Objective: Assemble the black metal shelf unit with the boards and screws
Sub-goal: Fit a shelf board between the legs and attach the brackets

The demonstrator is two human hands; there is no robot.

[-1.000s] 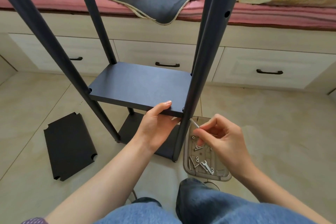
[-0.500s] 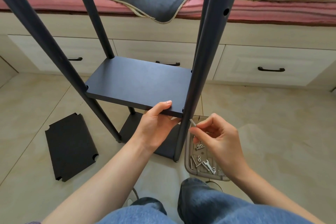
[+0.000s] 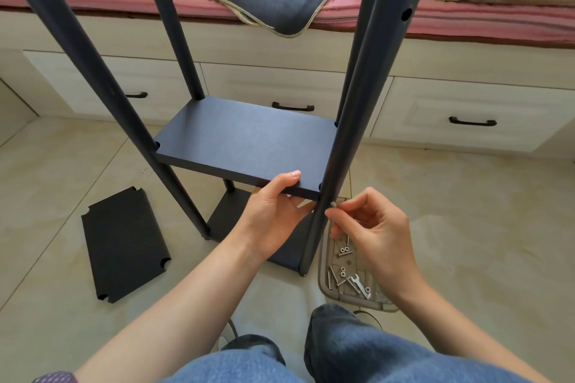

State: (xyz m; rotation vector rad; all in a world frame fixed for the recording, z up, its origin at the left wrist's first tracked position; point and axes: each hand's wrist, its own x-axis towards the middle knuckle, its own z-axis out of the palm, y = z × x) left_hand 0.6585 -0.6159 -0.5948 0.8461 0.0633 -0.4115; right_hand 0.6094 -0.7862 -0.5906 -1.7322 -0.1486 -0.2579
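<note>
The black shelf frame stands on the floor with several slanting posts; the near right post (image 3: 351,121) crosses the middle of the view. A black board (image 3: 245,140) sits between the posts, above a lower board (image 3: 230,218). My left hand (image 3: 273,211) grips the upper board's near edge, thumb on top, fingers underneath. My right hand (image 3: 370,227) pinches a small silver screw (image 3: 333,204) whose tip touches the near right post just below the board's corner.
A loose black board (image 3: 124,246) lies flat on the tiles at the left. A clear plastic tray (image 3: 326,292) with several screws, nuts and a small wrench (image 3: 359,284) sits by my right knee. White drawers and a pink cushioned bench fill the back.
The screw in my right hand has moved left, from beside the post to touching it. My left hand keeps its grip on the board.
</note>
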